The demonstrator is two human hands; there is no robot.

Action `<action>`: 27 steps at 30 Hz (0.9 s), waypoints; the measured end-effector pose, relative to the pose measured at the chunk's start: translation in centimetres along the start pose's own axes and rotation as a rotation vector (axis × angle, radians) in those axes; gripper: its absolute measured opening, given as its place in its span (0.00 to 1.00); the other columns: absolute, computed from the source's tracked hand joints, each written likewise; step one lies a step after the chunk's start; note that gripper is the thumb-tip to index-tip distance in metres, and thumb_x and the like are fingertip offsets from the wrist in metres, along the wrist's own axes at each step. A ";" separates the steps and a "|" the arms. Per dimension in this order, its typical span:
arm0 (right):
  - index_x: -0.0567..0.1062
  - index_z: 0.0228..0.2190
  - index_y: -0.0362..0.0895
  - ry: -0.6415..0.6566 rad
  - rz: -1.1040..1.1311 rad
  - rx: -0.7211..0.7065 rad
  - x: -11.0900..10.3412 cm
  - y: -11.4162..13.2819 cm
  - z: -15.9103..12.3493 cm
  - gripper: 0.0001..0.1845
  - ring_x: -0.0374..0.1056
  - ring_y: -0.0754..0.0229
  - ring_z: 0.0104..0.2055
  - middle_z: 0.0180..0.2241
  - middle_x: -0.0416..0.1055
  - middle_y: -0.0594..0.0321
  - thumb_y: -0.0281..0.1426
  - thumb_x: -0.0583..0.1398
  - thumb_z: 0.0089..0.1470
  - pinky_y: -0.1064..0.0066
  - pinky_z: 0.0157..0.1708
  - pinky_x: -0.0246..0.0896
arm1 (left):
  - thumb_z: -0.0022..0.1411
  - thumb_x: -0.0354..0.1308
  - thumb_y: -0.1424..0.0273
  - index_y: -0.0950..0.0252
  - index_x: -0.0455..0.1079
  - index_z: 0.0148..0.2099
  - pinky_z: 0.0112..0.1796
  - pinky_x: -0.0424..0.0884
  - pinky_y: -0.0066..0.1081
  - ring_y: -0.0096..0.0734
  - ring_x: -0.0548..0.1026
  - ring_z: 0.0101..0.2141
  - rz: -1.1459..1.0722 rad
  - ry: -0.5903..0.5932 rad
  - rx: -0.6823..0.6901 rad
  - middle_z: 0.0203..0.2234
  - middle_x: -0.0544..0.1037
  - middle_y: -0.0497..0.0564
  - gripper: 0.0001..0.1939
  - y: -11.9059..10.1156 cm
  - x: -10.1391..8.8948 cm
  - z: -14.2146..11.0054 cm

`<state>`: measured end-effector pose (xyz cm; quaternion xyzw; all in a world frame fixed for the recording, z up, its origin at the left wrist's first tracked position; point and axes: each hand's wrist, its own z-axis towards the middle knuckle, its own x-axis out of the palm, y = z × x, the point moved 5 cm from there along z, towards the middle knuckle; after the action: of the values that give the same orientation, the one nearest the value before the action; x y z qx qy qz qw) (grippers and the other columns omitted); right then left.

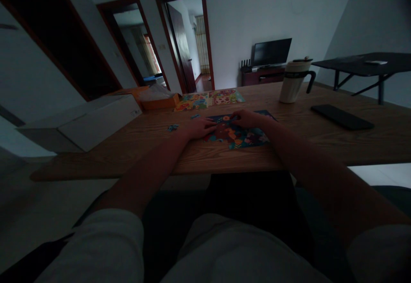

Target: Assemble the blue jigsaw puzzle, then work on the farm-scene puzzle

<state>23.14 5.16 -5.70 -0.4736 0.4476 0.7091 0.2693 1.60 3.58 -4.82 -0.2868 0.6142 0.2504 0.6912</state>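
Note:
A partly assembled jigsaw puzzle [252, 136] with a dark, colourful picture lies on the wooden table in front of me, its lower left outline uneven. My left hand [201, 128] rests over the puzzle's left edge, fingers stretched out flat. Over the upper middle, my right hand [247, 119] has its fingers bent down and drawn together at the surface. Whatever is under those fingertips is too small and dark to make out. Left of the puzzle are some loose puzzle pieces [172, 127], with another small piece group [195, 116] nearer my left hand.
Behind the puzzle lie two bright picture sheets [192, 102] [226, 96]. A white box [93, 120] and an orange box [160, 102] occupy the table's left. To the right stand a lidded cup with a handle [291, 87] and a dark flat phone-like slab [342, 117].

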 end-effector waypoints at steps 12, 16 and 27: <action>0.81 0.50 0.46 -0.003 0.000 0.007 -0.1 0.1 -0.1 0.16 0.75 0.50 0.48 0.49 0.79 0.54 0.32 0.61 0.61 0.59 0.53 0.70 | 0.70 0.52 0.53 0.59 0.71 0.63 0.62 0.57 0.40 0.47 0.68 0.61 -0.065 -0.020 -0.044 0.62 0.72 0.56 0.26 0.8 0.4 0.0; 0.81 0.49 0.46 -0.001 0.013 -0.002 0.0 0.0 0.0 0.16 0.76 0.50 0.48 0.49 0.80 0.54 0.33 0.62 0.61 0.61 0.52 0.69 | 0.67 0.54 0.52 0.61 0.71 0.62 0.56 0.64 0.40 0.49 0.72 0.55 -0.135 -0.044 -0.063 0.56 0.76 0.59 0.28 1.1 0.3 -0.1; 0.80 0.51 0.43 0.002 0.014 -0.008 -0.1 0.3 -0.2 0.17 0.76 0.49 0.48 0.49 0.79 0.51 0.31 0.60 0.62 0.59 0.53 0.69 | 0.65 0.57 0.57 0.61 0.74 0.56 0.53 0.65 0.37 0.45 0.74 0.51 -0.094 -0.034 -0.049 0.49 0.78 0.57 0.21 1.1 -0.1 -0.1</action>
<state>23.02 4.88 -5.54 -0.4722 0.4485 0.7122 0.2619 0.71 4.29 -4.83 -0.3281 0.5820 0.2373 0.7052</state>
